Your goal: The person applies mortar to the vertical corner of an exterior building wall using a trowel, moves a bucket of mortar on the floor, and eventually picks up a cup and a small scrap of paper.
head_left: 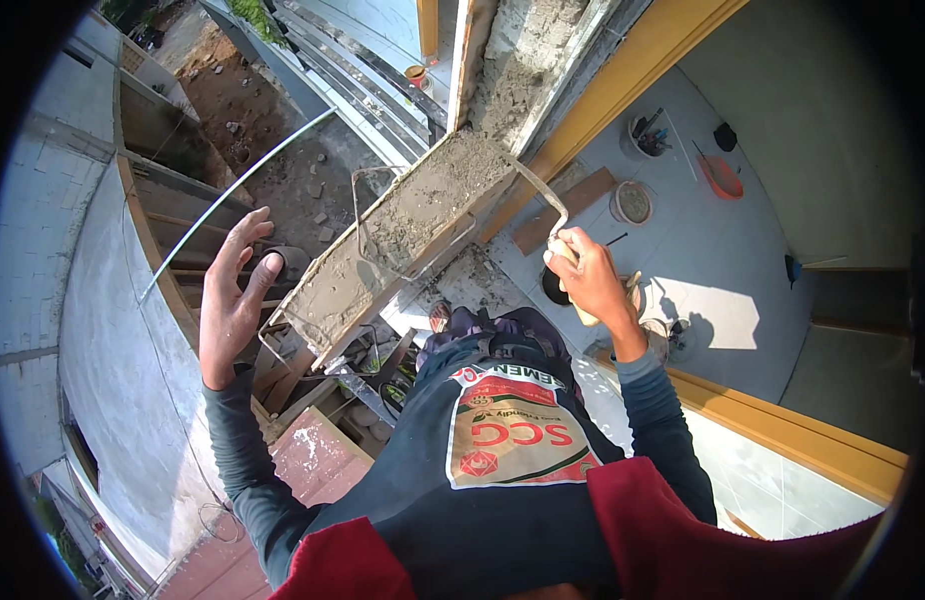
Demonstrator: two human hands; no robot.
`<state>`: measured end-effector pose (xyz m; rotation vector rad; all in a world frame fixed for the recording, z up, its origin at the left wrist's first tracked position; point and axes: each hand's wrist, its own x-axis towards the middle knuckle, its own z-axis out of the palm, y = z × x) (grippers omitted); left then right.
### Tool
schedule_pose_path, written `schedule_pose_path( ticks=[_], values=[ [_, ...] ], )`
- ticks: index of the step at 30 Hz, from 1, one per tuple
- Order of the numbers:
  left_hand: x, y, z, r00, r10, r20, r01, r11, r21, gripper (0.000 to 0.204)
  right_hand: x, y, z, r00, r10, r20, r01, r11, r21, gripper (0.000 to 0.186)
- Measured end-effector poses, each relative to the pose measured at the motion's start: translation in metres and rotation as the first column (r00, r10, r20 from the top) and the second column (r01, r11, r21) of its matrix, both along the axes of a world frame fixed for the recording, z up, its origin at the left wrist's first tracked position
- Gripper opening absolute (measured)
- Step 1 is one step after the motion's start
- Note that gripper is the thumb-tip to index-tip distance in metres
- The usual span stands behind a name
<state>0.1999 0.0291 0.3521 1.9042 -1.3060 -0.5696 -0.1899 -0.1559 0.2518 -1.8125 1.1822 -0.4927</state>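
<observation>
A long timber mould of wet grey mortar [428, 195] runs diagonally across the middle, with bent metal rods [358, 215] across it. My right hand [583, 275] grips the pale wooden handle of a trowel-like tool [548, 192], whose narrow bent metal end reaches the mortar near the mould's upper right; the exact shape of that end is unclear. To the left of the mould, my left hand [243, 290] is raised with fingers apart, holding nothing. Just behind its thumb is a dark cylindrical object [291, 262].
Yellow frames [793, 435] border a tiled room on the right, with buckets [631, 202], an orange basin [721, 176] and a board [565, 208] on its floor. A curved concrete wall [113, 380], a white pipe [233, 180] and rubble [238, 125] lie left. Metal bars [353, 70] stand above.
</observation>
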Motion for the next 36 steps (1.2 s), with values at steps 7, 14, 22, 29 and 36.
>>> schedule_pose_path(
  ticks=[7,14,22,29,36],
  values=[
    [-0.003,-0.001,-0.013,0.994,-0.006,-0.111,0.013,0.998,0.066,0.072,0.032,0.032,0.009,0.988,0.153,-0.002,-0.152,0.976,-0.155,0.025],
    [-0.017,-0.006,-0.022,0.999,-0.043,0.005,0.043,0.999,-0.008,0.055,0.037,0.02,0.0,0.996,0.088,-0.011,-0.087,0.958,-0.274,0.025],
    [-0.054,0.0,-0.016,0.981,-0.131,0.145,0.133,0.991,0.0,0.056,0.041,0.007,0.013,0.998,0.056,-0.042,-0.064,0.975,-0.211,0.024],
    [-0.072,0.004,-0.023,0.984,-0.124,0.125,0.126,0.992,-0.007,0.054,0.042,0.025,0.016,0.984,0.168,0.057,-0.167,0.986,-0.015,0.025],
    [-0.08,0.005,-0.038,0.986,-0.111,0.121,0.115,0.993,-0.025,0.053,0.044,0.017,0.02,0.987,0.124,-0.101,-0.137,0.981,-0.139,0.023]
  ],
)
